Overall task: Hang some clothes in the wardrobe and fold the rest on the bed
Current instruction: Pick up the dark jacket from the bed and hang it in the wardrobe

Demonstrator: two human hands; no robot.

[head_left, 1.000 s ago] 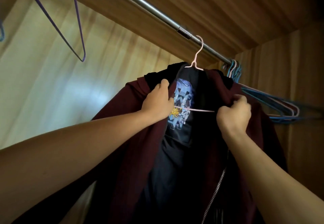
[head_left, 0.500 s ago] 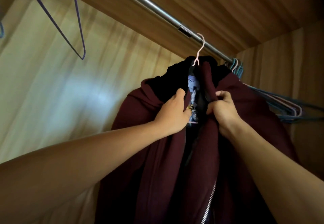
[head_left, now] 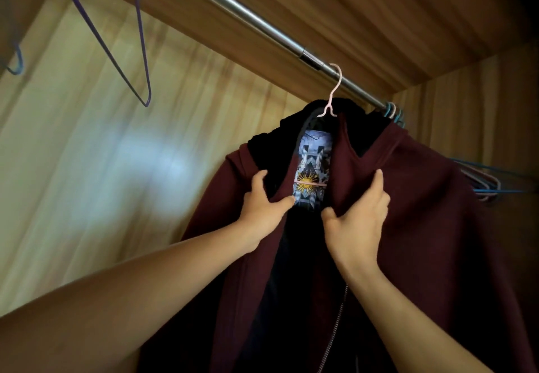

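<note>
A maroon zip jacket (head_left: 423, 226) hangs over a dark printed shirt (head_left: 313, 168) on a pink wire hanger (head_left: 334, 92), whose hook sits on the steel wardrobe rail (head_left: 233, 7). My left hand (head_left: 264, 209) pinches the jacket's left front edge between thumb and fingers. My right hand (head_left: 361, 215) holds the right front edge, thumb under the cloth and fingers flat on top. The jacket front is parted, showing the shirt's print and the hanger's bar.
An empty purple wire hanger (head_left: 140, 51) hangs at the upper left, and a blue hook (head_left: 16, 63) shows at the far left. Several blue and pink empty hangers (head_left: 481, 183) bunch at the rail's right end by the wooden side wall (head_left: 481, 110).
The jacket fronts, pulled together half a second ago, are parted a little again. Both hands have shifted their hold lower on the front edges; the right hand's fingers have straightened.
</note>
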